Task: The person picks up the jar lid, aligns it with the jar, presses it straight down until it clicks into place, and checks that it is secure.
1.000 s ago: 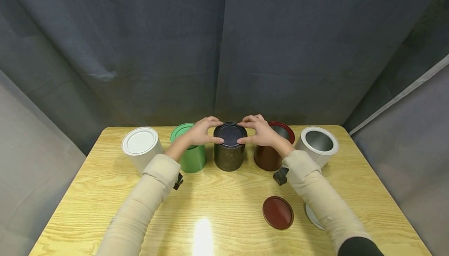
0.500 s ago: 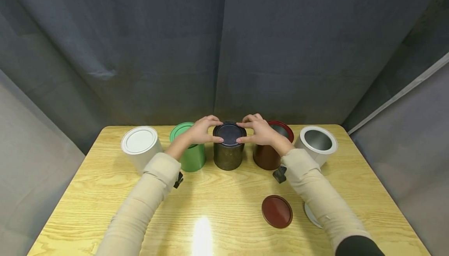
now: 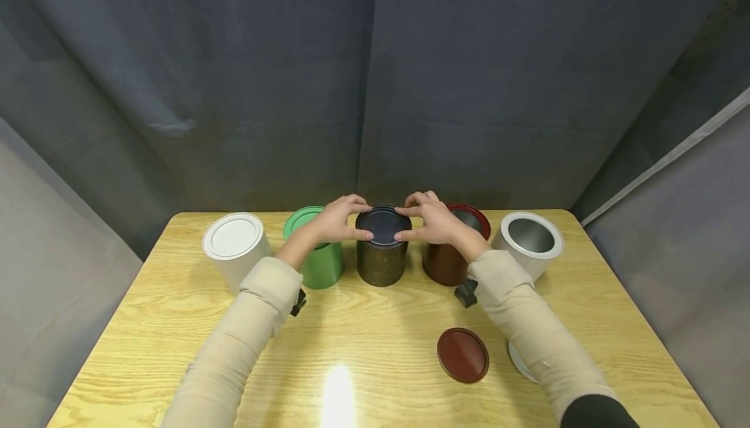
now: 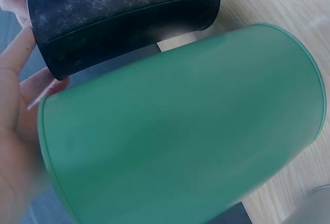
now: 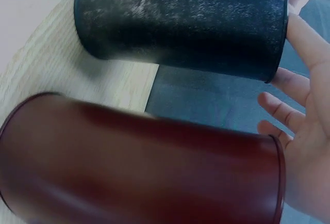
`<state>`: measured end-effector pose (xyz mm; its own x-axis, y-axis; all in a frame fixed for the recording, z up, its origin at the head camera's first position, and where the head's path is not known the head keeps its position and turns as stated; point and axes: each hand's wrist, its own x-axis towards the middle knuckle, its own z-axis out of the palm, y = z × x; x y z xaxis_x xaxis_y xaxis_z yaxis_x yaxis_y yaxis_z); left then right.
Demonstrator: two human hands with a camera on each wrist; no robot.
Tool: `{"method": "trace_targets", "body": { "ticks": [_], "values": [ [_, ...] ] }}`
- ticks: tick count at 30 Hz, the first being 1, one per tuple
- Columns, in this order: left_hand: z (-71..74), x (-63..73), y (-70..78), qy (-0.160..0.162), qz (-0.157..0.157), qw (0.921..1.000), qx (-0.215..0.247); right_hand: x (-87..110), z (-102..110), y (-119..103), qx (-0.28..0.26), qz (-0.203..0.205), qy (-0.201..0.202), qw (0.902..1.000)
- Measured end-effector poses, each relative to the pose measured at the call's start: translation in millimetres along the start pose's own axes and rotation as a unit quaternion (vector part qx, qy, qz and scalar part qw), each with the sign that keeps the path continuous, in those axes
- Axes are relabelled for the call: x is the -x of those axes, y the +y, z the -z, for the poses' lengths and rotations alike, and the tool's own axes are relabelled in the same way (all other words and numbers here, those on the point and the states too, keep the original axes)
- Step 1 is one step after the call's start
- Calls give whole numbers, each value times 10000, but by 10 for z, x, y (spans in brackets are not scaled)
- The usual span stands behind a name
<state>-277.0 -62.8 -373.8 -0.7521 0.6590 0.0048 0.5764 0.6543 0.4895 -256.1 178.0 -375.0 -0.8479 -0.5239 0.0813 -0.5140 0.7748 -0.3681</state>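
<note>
A black can (image 3: 382, 265) with a dark lid (image 3: 383, 225) on top stands upright at the middle of the back row. My left hand (image 3: 340, 218) grips the left side of the lid, thumb at the front rim and fingers at the back. Mirroring it, my right hand (image 3: 433, 219) holds the right side the same way. In the left wrist view, the left hand's fingertips (image 4: 59, 85) meet the black can's rim, just past the green can (image 4: 175, 131). The right wrist view shows fingers at the rim beyond the dark red can (image 5: 144, 172), some of them free of it.
A lidded white can (image 3: 236, 245) stands at the left end of the row. The dark red can and the right white can (image 3: 530, 245) are uncovered. A dark red lid (image 3: 463, 355) and a partly hidden white lid (image 3: 521, 363) lie on the wooden table (image 3: 281, 382).
</note>
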Motion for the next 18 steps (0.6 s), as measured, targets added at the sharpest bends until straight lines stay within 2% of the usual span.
{"method": "trace_targets", "body": {
  "ticks": [7, 11, 18],
  "values": [
    [3, 13, 11, 118, 21, 9999, -31, 28, -9, 16, 19, 135, 346, 9993],
    [4, 24, 2, 188, 21, 9998, -54, 23, -21, 4, 64, 92, 334, 9994],
    [12, 24, 19, 99, 55, 9997, -198, 27, -31, -1, 131, 61, 269, 9995]
  ]
}}
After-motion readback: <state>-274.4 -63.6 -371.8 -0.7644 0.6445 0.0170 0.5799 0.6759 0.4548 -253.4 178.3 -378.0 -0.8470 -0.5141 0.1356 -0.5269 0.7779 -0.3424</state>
